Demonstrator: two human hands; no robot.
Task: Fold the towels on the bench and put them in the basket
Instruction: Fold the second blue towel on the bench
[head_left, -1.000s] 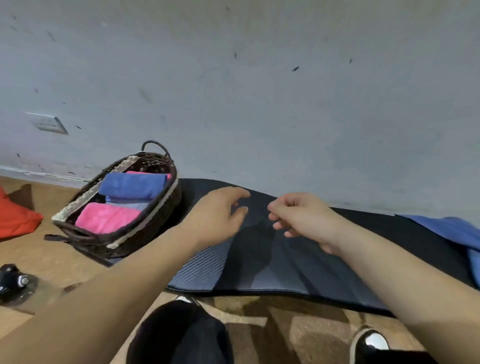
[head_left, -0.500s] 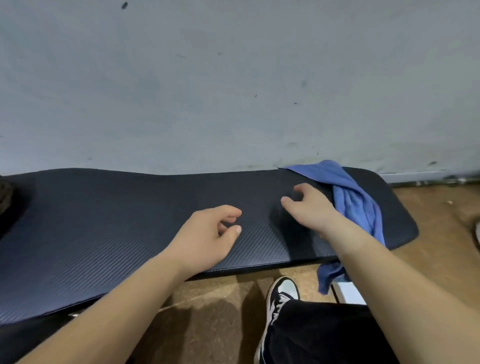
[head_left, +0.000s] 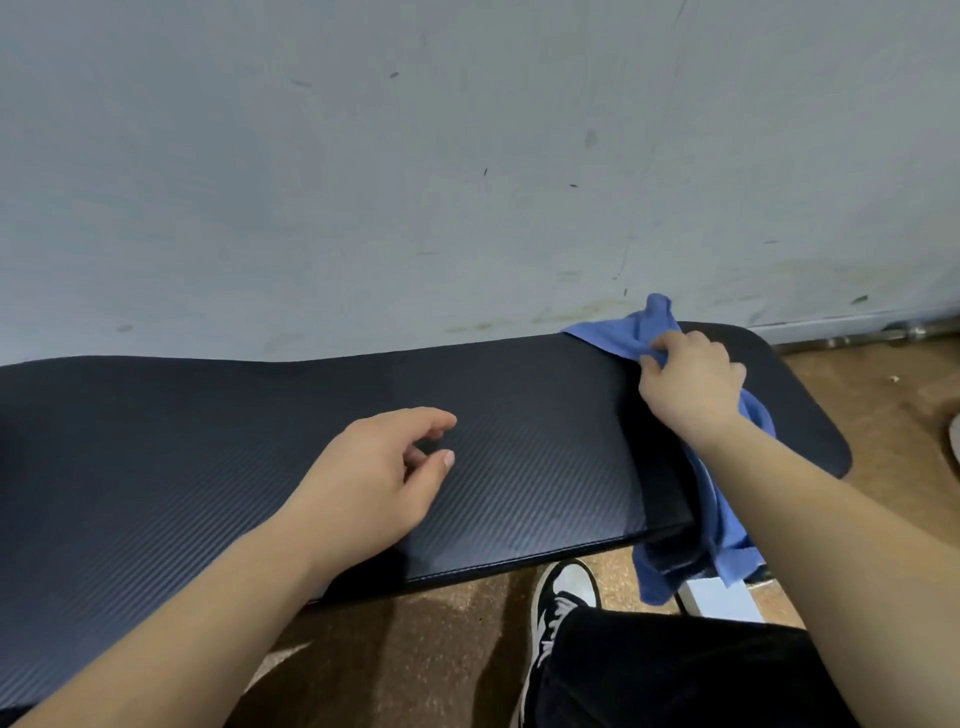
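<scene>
A crumpled blue towel (head_left: 722, 525) lies across the right end of the black padded bench (head_left: 208, 441), one part bunched up by the wall and the rest hanging over the front edge. My right hand (head_left: 688, 387) grips the bunched part of the towel near the wall, fingers curled into the cloth. My left hand (head_left: 374, 478) hovers just over the middle of the bench with loosely bent fingers and holds nothing. The basket is out of view.
A grey wall (head_left: 467, 182) runs right behind the bench. Below the front edge are my black trouser leg (head_left: 675, 675) and a black-and-white shoe (head_left: 563, 592) on the brown floor (head_left: 893, 415). A white bench foot (head_left: 722, 600) shows under the towel.
The view swung right, away from the basket, to the bench's right end. My right hand reached further right and took hold of the blue towel. My left hand stayed over the bench.
</scene>
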